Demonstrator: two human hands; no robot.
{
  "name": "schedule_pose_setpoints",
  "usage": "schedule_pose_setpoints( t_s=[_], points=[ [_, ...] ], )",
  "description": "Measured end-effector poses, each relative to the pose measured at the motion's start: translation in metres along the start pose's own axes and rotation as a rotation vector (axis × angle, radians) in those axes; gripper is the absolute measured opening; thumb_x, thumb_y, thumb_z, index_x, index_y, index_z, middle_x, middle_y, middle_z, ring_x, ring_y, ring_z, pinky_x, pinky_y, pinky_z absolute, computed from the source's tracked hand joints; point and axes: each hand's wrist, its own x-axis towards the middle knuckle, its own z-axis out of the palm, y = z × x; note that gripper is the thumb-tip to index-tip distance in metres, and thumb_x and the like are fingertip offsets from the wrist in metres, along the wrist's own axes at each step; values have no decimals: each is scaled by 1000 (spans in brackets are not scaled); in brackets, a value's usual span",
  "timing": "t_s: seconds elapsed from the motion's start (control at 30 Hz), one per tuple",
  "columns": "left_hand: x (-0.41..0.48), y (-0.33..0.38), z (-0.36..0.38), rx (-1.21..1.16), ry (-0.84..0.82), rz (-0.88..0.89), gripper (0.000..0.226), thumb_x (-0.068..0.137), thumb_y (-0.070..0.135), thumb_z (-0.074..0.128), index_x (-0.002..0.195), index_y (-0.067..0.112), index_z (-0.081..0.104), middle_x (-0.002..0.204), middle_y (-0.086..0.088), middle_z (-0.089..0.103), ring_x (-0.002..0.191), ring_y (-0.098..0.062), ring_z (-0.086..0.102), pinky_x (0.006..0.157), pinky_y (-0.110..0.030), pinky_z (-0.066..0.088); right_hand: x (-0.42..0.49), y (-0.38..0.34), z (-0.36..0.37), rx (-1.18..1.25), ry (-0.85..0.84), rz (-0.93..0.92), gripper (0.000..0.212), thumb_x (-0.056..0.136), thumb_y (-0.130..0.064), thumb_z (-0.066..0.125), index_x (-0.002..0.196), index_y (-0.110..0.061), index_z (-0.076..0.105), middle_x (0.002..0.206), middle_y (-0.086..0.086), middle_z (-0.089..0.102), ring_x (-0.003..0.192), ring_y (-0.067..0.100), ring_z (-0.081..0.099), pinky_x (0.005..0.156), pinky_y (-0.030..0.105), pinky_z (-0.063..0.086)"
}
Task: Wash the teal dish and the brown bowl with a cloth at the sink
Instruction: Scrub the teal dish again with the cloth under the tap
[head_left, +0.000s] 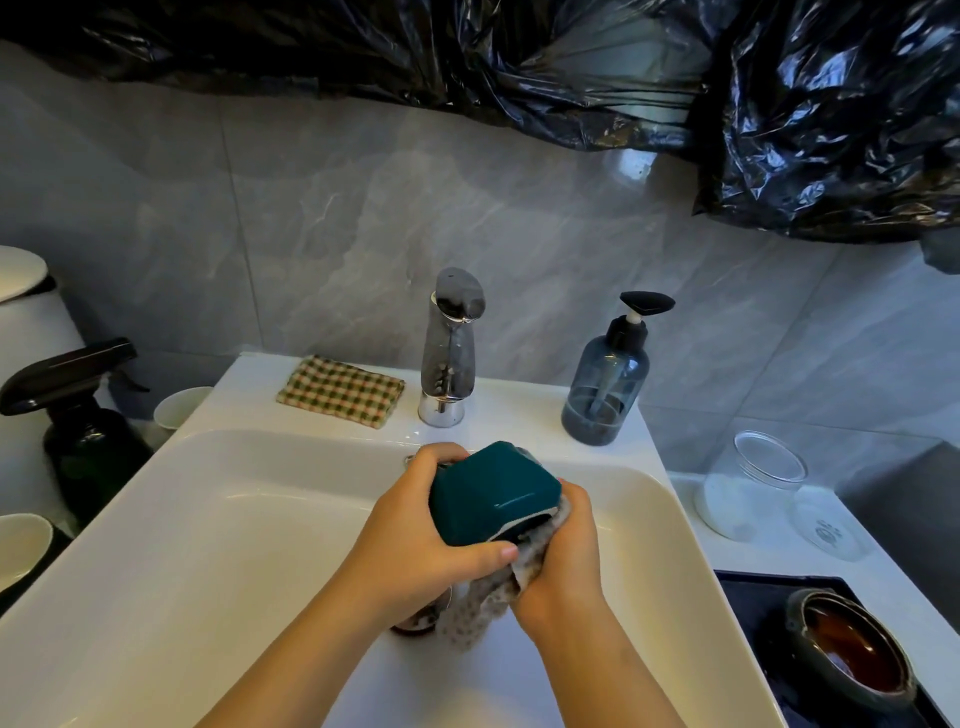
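left hand (415, 525), fingers curled round teal dish (488, 493), right hand (563, 561) gripping cloth (483, 608) against it; bare forearms converging

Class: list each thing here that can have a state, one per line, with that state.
teal dish: held over the sink, left hand gripping it.
cloth: bunched in right hand, against dish.
brown bowl: on dark tray, untouched.
faucet: no water visible.
jar: lid off.
checked cloth: folded on sink ledge.
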Motion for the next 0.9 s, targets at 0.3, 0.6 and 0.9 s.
schedule_pose_setpoints(
  t_s=[0.3, 0.6, 0.9],
  points=[
    [0, -6, -3, 213, 116, 152, 55, 56, 18, 78, 93, 45, 48, 94, 19, 59, 88, 1, 57, 68, -16, 51, -10, -4, 10, -203, -12, -231, 18, 88, -22, 57, 93, -14, 73, 92, 5, 71, 79, 14, 68, 56, 19, 55],
    [7, -28, -8, 518, -161, 336, 61, 60, 41, 73, 109, 50, 38, 134, 29, 20, 138, -7, 14, 108, -26, 31, 3, -3, -8, -151, -38, 98, 33, 83, -23, 57, 110, -5, 64, 102, 26, 67, 95, 38, 64, 87, 50, 51],
    [8, -10, -2, -621, 118, -524, 30, 90, 13, 42, 120, 17, 48, 117, -14, 59, 102, -31, 60, 69, -41, 56, -5, 3, 5, -520, -14, -283, 29, 89, -14, 52, 114, -24, 62, 109, 2, 65, 105, 20, 59, 83, 34, 56]
  ],
)
